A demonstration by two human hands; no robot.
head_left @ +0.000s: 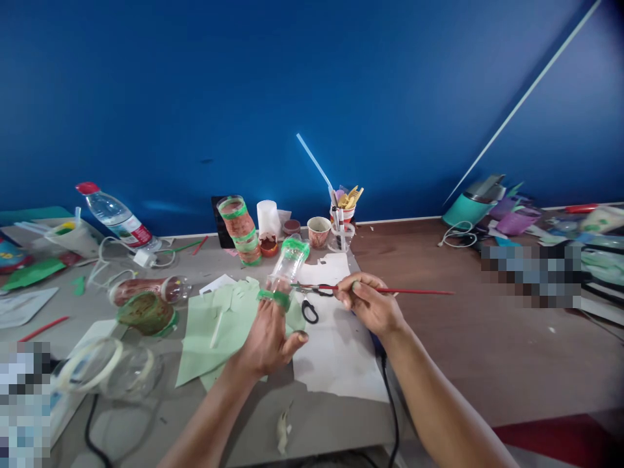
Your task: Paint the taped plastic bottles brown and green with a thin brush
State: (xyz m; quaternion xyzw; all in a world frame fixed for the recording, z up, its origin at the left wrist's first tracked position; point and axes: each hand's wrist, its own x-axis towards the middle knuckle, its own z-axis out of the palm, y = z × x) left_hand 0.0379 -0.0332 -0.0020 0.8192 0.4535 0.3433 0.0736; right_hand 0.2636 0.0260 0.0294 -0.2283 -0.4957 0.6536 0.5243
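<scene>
A clear plastic bottle section [290, 261] with green-painted rims sits over the fingers of my left hand [269, 338], holding it up from inside. The thumb sticks out to the right, apart from the plastic. In my right hand [374, 304], closed in a pinch, is a thin red paintbrush [419, 292]. Its bristle end points left and reaches the side of the plastic; whether it touches, I cannot tell. Below the brush tip lie black-handled scissors [310, 312]. Under both hands are green paper [199, 341] and a white sheet [336, 364].
Behind stand a painted brown-and-green cylinder [242, 227], a paper cup [319, 233] and a cup of wooden cutlery [348, 211]. At left are a water bottle [119, 218], a white charger [145, 259] and clear plastic pieces [131, 367]. A black cable [389, 396] hangs at the front edge.
</scene>
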